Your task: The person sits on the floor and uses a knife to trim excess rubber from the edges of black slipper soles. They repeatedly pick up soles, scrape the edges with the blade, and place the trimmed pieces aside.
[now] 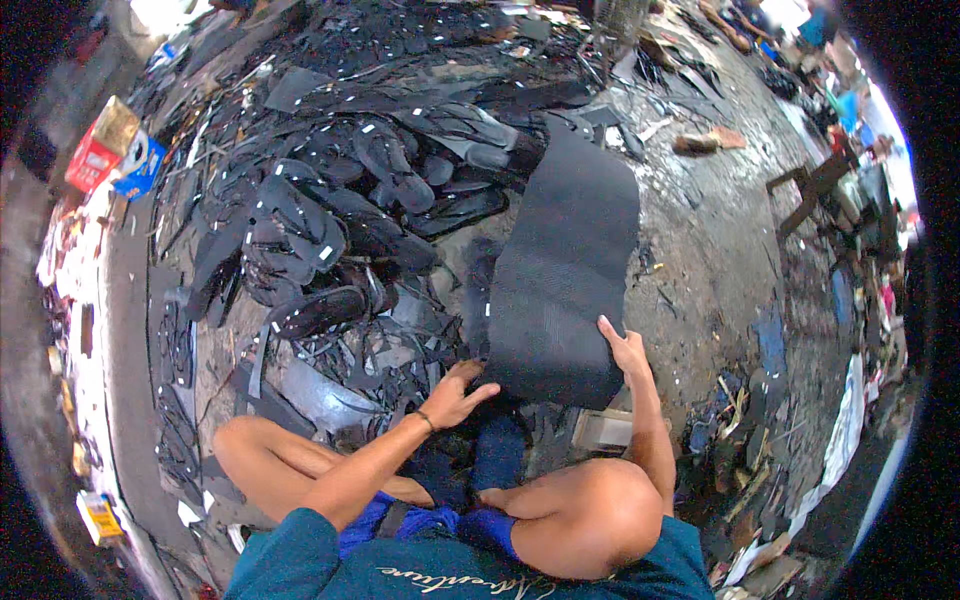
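Note:
A large black rubber sheet stretches away in front of me, its surface gently wavy and its near edge close to my knees. My right hand grips its right edge, thumb on top and the other fingers hidden beneath. At the sheet's near left corner is my left hand, with thumb and fingers apart and nothing seen in it. Its fingertips are beside a dark sandal-like piece that lies along the sheet's left edge. Whether they touch that piece I cannot tell.
A big pile of black flip-flops spreads to the left, with black scraps on its near side. A red-and-blue box stands far left. A small open carton is by my right knee. Debris litters the right floor.

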Tool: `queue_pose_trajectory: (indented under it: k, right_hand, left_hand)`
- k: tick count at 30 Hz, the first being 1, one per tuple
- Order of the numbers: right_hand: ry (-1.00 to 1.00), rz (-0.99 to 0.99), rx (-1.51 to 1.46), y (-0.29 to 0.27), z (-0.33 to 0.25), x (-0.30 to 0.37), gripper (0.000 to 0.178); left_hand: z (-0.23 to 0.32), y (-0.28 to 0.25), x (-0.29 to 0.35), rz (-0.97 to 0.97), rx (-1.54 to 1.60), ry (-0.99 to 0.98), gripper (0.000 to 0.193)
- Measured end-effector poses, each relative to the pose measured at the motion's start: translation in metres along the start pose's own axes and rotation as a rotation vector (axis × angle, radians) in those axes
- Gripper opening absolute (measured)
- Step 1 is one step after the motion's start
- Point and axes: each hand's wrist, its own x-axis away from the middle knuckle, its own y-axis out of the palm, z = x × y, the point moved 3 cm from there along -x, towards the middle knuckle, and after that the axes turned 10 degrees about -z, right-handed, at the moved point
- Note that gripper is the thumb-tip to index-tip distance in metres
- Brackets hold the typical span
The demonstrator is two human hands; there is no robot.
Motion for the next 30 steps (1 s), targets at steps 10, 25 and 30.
queue_pose_trajectory:
  k: [10,25,30]
  right_hand:
    - [-0.410,-0.062,-0.122,0.044,-0.045,0.079,0.048]
    - [-0.136,-0.022,0.040,0.035,-0.023,-0.005,0.052]
    - [-0.709,0.003,0.481,-0.049,-0.243,0.047,0.049]
  left_hand:
    - [0.004,-0.091,-0.108,0.275,0.072,-0.350,0.066]
    - [-0.031,-0.017,-0.067,0.401,0.153,-0.511,0.059]
    - [0.018,0.004,-0.111,0.473,0.632,-0.274,0.068]
